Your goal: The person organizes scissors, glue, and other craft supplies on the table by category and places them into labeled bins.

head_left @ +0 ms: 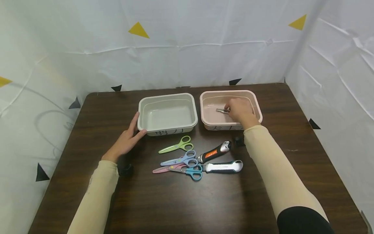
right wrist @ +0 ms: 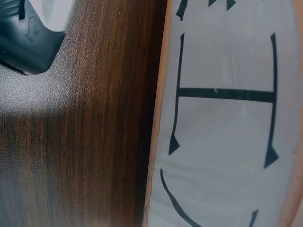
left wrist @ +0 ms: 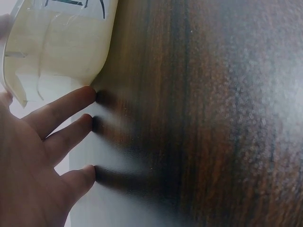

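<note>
Inside the pink bin point(head_left: 210, 113), at the right, the right hand point(head_left: 241, 110) reaches down with bent fingers at a small metal tool point(head_left: 222, 111); whether they pinch it cannot be told. The left hand point(head_left: 125, 139) is spread, its fingers straight, at the near left corner of the pale grey bin point(head_left: 168, 113). In front of both bins, on the dark wooden table point(head_left: 146, 201), lie green scissors point(head_left: 172, 149), set slightly apart, and a cluster of blue scissors point(head_left: 175, 162), pink scissors point(head_left: 161, 170), teal scissors point(head_left: 187, 171), an orange-and-black knife point(head_left: 211, 154) and a white-handled knife point(head_left: 223, 167).
</note>
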### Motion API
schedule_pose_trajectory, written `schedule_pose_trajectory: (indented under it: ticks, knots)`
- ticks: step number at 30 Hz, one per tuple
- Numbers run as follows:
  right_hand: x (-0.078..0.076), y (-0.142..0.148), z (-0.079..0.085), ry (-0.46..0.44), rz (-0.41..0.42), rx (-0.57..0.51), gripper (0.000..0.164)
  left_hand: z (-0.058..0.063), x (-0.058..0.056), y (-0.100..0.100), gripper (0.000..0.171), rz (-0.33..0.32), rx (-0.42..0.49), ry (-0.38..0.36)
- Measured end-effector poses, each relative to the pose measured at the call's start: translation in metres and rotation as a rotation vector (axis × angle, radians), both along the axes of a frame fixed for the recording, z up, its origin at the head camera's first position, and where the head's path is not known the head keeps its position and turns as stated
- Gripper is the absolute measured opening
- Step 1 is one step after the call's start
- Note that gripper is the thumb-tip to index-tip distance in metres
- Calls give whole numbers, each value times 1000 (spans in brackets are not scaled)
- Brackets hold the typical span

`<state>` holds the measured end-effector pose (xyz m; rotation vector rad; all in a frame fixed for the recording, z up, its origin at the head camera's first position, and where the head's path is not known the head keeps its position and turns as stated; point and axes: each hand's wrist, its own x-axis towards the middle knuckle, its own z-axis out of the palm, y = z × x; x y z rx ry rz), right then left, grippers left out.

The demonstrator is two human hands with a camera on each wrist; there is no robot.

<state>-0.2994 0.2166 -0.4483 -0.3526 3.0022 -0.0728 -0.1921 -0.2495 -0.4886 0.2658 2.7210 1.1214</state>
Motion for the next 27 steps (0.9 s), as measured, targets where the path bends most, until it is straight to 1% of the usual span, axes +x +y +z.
schedule_pose_trajectory:
  ticks: [7,10,15,18,22,27]
  knots:
    - [0,-1,-1,-4,3,2,33,1,2,0,79,8,2,5]
    - [1,-1,-1,-18,-7,-17,35,2,3,-1,79,7,4,4]
    - [3,1,3,-20,-18,-47,39,2,2,0,79,3,7,1]
    - [3,3,4,-4,-14,-54,39,1,1,1,79,-1,10,1]
    - [6,4,5,-6,-14,-67,40,3,1,2,79,-12,15,-9]
    - [9,3,12,0,-4,-99,41,4,0,3,79,-6,12,-9]
